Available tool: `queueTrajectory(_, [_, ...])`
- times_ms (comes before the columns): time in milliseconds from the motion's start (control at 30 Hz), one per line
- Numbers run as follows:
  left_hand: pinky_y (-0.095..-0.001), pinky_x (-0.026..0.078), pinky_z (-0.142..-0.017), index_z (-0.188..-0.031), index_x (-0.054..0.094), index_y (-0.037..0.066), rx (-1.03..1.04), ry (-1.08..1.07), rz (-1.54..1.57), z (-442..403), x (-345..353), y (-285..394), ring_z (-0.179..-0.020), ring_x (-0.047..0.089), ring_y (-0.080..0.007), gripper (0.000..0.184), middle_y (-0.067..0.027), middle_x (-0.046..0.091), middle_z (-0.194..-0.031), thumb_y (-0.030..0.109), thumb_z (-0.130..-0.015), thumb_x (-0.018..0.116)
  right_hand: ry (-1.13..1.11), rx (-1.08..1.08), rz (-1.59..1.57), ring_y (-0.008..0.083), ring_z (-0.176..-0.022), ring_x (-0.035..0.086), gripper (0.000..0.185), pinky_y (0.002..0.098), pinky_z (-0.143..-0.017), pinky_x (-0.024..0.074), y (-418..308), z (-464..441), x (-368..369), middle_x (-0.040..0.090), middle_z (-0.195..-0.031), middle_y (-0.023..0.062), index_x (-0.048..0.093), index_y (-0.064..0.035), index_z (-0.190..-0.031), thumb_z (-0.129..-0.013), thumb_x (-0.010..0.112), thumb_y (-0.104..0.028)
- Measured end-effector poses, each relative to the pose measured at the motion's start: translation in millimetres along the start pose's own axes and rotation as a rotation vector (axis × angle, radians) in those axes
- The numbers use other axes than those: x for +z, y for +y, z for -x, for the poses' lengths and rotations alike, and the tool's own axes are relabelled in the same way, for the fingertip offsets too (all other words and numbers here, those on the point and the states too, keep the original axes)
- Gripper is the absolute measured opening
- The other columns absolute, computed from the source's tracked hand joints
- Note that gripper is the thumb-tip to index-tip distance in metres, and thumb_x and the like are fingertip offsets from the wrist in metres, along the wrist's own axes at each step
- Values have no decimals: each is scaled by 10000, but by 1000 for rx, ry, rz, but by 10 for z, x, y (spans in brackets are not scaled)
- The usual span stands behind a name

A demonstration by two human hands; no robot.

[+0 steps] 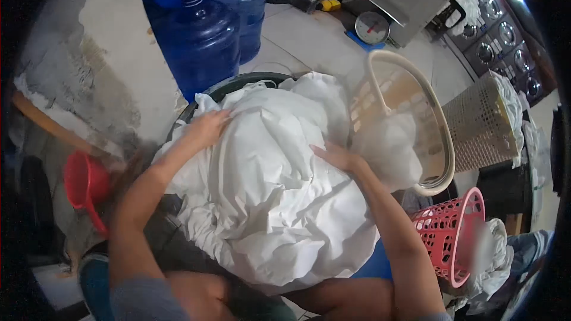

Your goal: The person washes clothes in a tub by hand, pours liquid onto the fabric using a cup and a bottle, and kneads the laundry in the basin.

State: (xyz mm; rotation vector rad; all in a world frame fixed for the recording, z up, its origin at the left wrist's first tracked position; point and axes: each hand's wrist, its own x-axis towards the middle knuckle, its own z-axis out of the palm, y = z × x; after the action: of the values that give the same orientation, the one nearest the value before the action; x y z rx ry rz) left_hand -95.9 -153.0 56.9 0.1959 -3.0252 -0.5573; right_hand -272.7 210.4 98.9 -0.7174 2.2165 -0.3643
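Note:
A big heap of white cloth (267,166) fills a dark round tub (238,83) and spills over its near side above the person's knees. On the upper left of the heap rests my left hand (208,128), its fingertips partly sunk among the folds; whether they grip cloth is unclear. My right hand (336,157) lies flat against the right side of the heap, fingers spread. Most of the tub is hidden by the cloth.
Right of the heap, a beige basket (440,137) holds white material, beside a tall perforated basket (482,122) and a pink basket (446,232). Blue water bottles (202,41) stand behind. A red dipper (86,181) is left; a dial scale (372,28) sits farther back.

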Motion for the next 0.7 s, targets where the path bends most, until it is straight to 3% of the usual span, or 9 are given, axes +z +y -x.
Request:
queueTrajectory(33, [-414,435,-912,-1359,432,56,99,103,-3,127,-226,53,-1082,542,-372,507,-197,603,-1131,201,-891,564,-56,-22,-16,335,-1359,325,1050,357,-1113,254,95,-111,21,305,-1476,232,209,-24,-1474,-783,376,-798])
queueTrajectory(133, [-425,437,-934,-1345,464,79,49,267,-107,501,-603,84,-1114,525,-362,540,-167,529,-1251,136,-827,605,-104,-63,-135,318,-1333,368,1015,353,-1097,273,87,-24,-18,369,-1439,231,309,-14,-1441,-792,368,-792])
queueTrajectory(167, [-432,413,-963,-1350,451,68,65,264,-102,628,-489,64,-1138,503,-364,554,-173,517,-1262,131,-821,603,-34,-45,-206,301,-1302,411,953,341,-1078,292,63,55,-9,429,-1401,220,396,11,-1392,-814,413,-746])
queueTrajectory(267, [-449,350,-1037,-1368,413,49,54,279,-84,848,-49,54,-1196,454,-368,589,-190,486,-1291,109,-809,589,251,-147,-369,284,-1241,470,893,334,-1041,333,656,-460,425,497,-1334,214,448,38,-1343,-822,493,-685])
queueTrajectory(333, [-456,316,-1068,-1385,384,51,-28,312,-65,840,91,209,-1212,443,-367,605,-198,472,-1306,83,-810,568,190,-62,-593,268,-1145,524,864,329,-987,384,527,-397,374,566,-1223,188,493,58,-1278,-782,594,-642])
queueTrajectory(500, [-390,317,-1061,-1384,402,106,-186,286,547,696,526,-150,-1248,431,-351,456,-206,470,-1328,98,-929,409,355,-18,-433,266,-1095,553,809,341,-954,411,685,-530,525,590,-1177,178,536,34,-1233,-766,624,-621])
queueTrajectory(600, [-362,340,-1039,-1360,437,86,-319,331,545,603,987,-500,-1237,462,-332,403,-201,504,-1311,137,-967,361,488,-18,-188,280,-1092,561,765,353,-945,419,375,-151,333,593,-1179,186,555,8,-1222,-768,632,-603])
queueTrajectory(633, [-358,370,-1011,-1344,455,64,-127,447,494,636,1248,-684,-1201,502,-338,405,-202,548,-1270,184,-965,375,551,-6,-97,285,-1091,564,750,356,-942,421,207,62,229,594,-1180,189,561,-1,-1219,-769,634,-597])
queueTrajectory(700, [-358,371,-1009,-1344,455,63,-117,475,509,625,1419,-738,-1199,504,-338,406,-202,550,-1269,187,-965,377,650,7,67,295,-1089,569,721,364,-936,427,-193,587,-62,597,-1182,194,574,-19,-1212,-770,639,-585])
